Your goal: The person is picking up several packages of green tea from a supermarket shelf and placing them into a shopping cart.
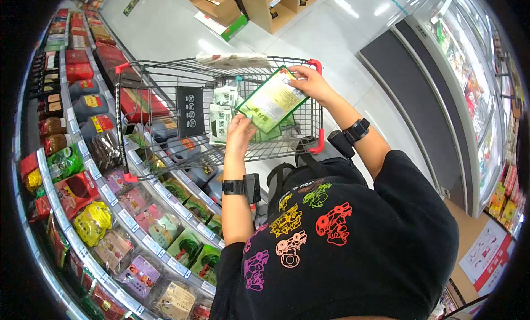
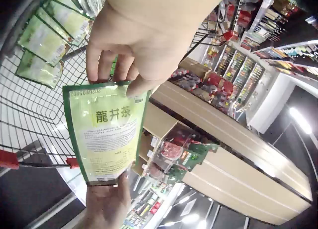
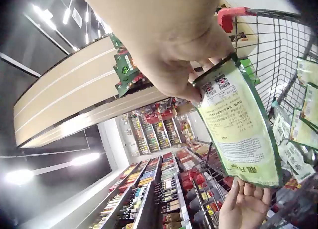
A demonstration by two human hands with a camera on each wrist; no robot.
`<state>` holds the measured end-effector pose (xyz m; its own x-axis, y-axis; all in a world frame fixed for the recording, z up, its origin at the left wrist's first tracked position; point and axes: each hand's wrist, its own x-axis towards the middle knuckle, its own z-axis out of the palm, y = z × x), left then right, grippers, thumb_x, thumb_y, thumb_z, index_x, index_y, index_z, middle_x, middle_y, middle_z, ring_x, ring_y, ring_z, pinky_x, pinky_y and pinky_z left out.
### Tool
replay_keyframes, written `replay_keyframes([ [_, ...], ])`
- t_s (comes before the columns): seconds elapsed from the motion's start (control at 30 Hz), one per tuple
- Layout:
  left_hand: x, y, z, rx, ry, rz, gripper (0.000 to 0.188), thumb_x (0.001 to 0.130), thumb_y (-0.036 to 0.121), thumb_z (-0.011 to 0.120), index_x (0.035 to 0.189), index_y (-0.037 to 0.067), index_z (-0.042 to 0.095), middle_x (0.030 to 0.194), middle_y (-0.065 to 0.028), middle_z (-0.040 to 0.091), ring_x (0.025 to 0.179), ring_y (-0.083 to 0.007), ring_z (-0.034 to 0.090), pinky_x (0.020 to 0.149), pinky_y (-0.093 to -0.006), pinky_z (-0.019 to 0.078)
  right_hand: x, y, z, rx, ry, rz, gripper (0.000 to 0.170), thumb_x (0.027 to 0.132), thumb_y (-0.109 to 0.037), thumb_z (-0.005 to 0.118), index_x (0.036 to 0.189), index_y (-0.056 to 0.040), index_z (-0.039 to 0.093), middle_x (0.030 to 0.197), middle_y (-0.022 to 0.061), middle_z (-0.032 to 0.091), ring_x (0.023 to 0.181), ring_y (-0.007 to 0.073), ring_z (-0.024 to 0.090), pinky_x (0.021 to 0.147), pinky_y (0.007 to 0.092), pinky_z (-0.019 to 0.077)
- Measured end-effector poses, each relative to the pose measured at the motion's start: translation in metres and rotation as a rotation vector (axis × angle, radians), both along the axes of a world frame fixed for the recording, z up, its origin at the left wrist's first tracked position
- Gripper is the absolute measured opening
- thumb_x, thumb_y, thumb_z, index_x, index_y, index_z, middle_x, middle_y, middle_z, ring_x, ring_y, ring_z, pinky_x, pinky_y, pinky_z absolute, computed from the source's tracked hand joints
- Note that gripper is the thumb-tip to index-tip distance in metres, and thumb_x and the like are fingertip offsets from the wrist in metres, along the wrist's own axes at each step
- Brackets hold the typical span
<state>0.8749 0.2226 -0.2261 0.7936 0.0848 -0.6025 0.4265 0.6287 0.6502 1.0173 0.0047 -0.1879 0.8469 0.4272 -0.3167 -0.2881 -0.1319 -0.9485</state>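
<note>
Both hands hold a flat green-edged tea pouch [image 1: 273, 102] tilted above the shopping cart, its pale printed side facing up. My left hand [image 1: 241, 133] pinches the end near the large title, thumb on the printed face, as the left wrist view shows. At the opposite end, beside two QR codes, my right hand [image 3: 184, 55] pinches the pouch [image 3: 238, 124] between thumb and fingers. Below, white-and-green packets [image 1: 219, 123] lie in the cart [image 1: 157, 72]. More green pouches [image 2: 42, 38] lie there too, partly hidden under the held one in the head view.
Shelves of packaged goods [image 1: 165, 226] run along the left, close to the cart. A refrigerated case [image 1: 408, 94] stands on the right. Beyond the cart, an open cardboard box [image 1: 218, 5] and a wooden display stand [image 1: 270, 14] sit on the pale tiled floor [image 1: 160, 22].
</note>
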Motion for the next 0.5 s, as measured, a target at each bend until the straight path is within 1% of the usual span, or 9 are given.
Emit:
replay_keyframes([
  [0.03,0.006,-0.005,0.0,0.008,0.006,-0.022,0.026,0.078,0.008,0.049,0.102,0.01,0.042,0.091,-0.0039,0.054,0.077,-0.0141,0.055,0.069,-0.0286,0.0436,0.006,0.0,-0.002,-0.017,-0.036,0.0,0.037,0.068,-0.01,0.06,0.103,-0.0031,0.051,0.089,0.0076,0.054,0.081,0.0148,0.051,0.073,0.0246,0.0407],
  [0.07,0.008,-0.01,0.0,0.017,0.015,-0.044,0.027,0.077,0.007,0.049,0.103,0.01,0.042,0.09,-0.0041,0.054,0.076,-0.0143,0.055,0.07,-0.0287,0.0437,0.013,0.001,-0.005,-0.061,-0.167,0.067,0.036,0.07,-0.014,0.058,0.104,-0.004,0.052,0.099,0.0107,0.054,0.088,0.0187,0.052,0.076,0.0278,0.0409],
  [0.17,0.004,-0.024,-0.006,0.024,0.084,-0.093,0.032,0.076,0.007,0.05,0.107,0.008,0.041,0.089,-0.0048,0.054,0.073,-0.0153,0.056,0.07,-0.03,0.0437,0.028,0.008,-0.019,-0.246,-0.306,0.286,0.037,0.071,-0.019,0.057,0.104,-0.0037,0.051,0.103,0.014,0.053,0.094,0.0231,0.051,0.079,0.031,0.0405],
  [0.2,-0.004,-0.021,-0.021,0.012,0.174,-0.154,0.045,0.076,0.008,0.051,0.116,0.008,0.031,0.095,-0.0089,0.051,0.075,-0.0191,0.055,0.071,-0.0309,0.0436,0.026,0.014,-0.017,-0.297,-0.302,0.303,0.038,0.072,-0.023,0.056,0.105,-0.0044,0.051,0.101,0.0164,0.053,0.095,0.0269,0.05,0.078,0.0334,0.0405],
  [0.3,-0.03,-0.027,-0.056,0.369,0.483,-0.072,0.056,0.076,0.009,0.051,0.121,0.008,0.019,0.102,-0.0139,0.046,0.078,-0.0238,0.055,0.071,-0.031,0.0436,0.014,0.026,-0.047,-0.728,-0.721,0.304,0.036,0.072,-0.024,0.055,0.103,-0.0052,0.051,0.096,0.0147,0.054,0.092,0.0281,0.05,0.077,0.0358,0.0406],
  [0.33,-0.04,-0.024,-0.061,0.435,0.412,-0.042,0.061,0.076,0.01,0.051,0.123,0.008,0.012,0.106,-0.0166,0.042,0.083,-0.0276,0.054,0.071,-0.0306,0.043,0.009,0.027,-0.05,-0.753,-0.783,0.304,0.032,0.072,-0.022,0.053,0.1,-0.0053,0.052,0.092,0.0149,0.054,0.087,0.0297,0.05,0.075,0.039,0.0406],
  [0.43,-0.061,-0.016,-0.061,0.22,0.271,0.234,0.06,0.077,0.011,0.051,0.122,0.008,0.013,0.103,-0.0163,0.044,0.086,-0.0274,0.053,0.072,-0.0298,0.0424,-0.006,0.026,-0.087,-0.574,-0.74,0.388,0.03,0.07,-0.017,0.051,0.096,-0.0038,0.052,0.091,0.0163,0.053,0.087,0.0304,0.05,0.075,0.0401,0.0406],
  [0.47,-0.067,-0.015,-0.058,0.239,0.235,0.253,0.052,0.077,0.013,0.051,0.12,0.007,0.022,0.102,-0.0145,0.047,0.087,-0.0245,0.054,0.071,-0.0269,0.042,-0.011,0.027,-0.103,-0.58,-0.702,0.462,0.03,0.067,-0.012,0.05,0.096,-0.0032,0.053,0.089,0.0176,0.053,0.085,0.0317,0.05,0.074,0.0403,0.0405],
  [0.5,-0.07,-0.014,-0.052,0.267,0.212,0.232,0.047,0.078,0.014,0.05,0.118,0.007,0.026,0.101,-0.0137,0.049,0.086,-0.0229,0.054,0.071,-0.026,0.042,-0.016,0.027,-0.101,-0.584,-0.666,0.497,0.029,0.067,-0.012,0.051,0.095,-0.0032,0.053,0.088,0.0176,0.054,0.086,0.0318,0.05,0.075,0.0398,0.0401],
])
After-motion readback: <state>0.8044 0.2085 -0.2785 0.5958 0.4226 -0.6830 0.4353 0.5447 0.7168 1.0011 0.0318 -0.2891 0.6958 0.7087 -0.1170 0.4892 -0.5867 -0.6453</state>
